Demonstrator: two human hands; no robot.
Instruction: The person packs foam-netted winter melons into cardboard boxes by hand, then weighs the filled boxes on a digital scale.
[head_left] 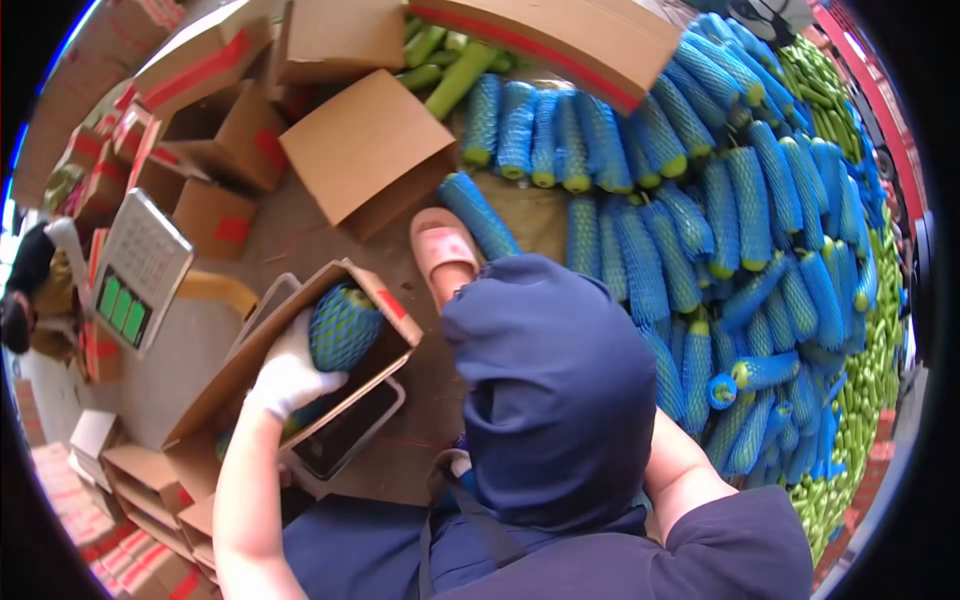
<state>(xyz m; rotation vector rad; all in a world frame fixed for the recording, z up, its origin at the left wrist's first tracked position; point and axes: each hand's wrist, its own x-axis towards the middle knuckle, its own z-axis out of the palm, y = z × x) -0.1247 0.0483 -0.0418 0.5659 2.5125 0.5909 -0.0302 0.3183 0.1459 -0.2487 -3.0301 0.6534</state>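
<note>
My left hand (295, 368), in a white glove, is closed around a long green gourd in a blue net sleeve (345, 328). The gourd lies at the upper end of an open cardboard box (398, 318). Part of another netted gourd shows lower in the box, mostly hidden by my hand and the box wall. A large dark blue cloth-covered shape (555, 390) fills the middle of the view. My right forearm passes behind it, so my right hand is hidden. Beyond it, a single netted gourd (480, 215) lies beside a foot in a pink sandal (441, 243).
Rows of blue-netted gourds (735, 210) cover the right side, with bare green ones (865, 400) beyond. An open carton (370, 150) stands ahead. At left are a scale display (140, 270) with green digits, more cartons (215, 220) and another person (45, 290).
</note>
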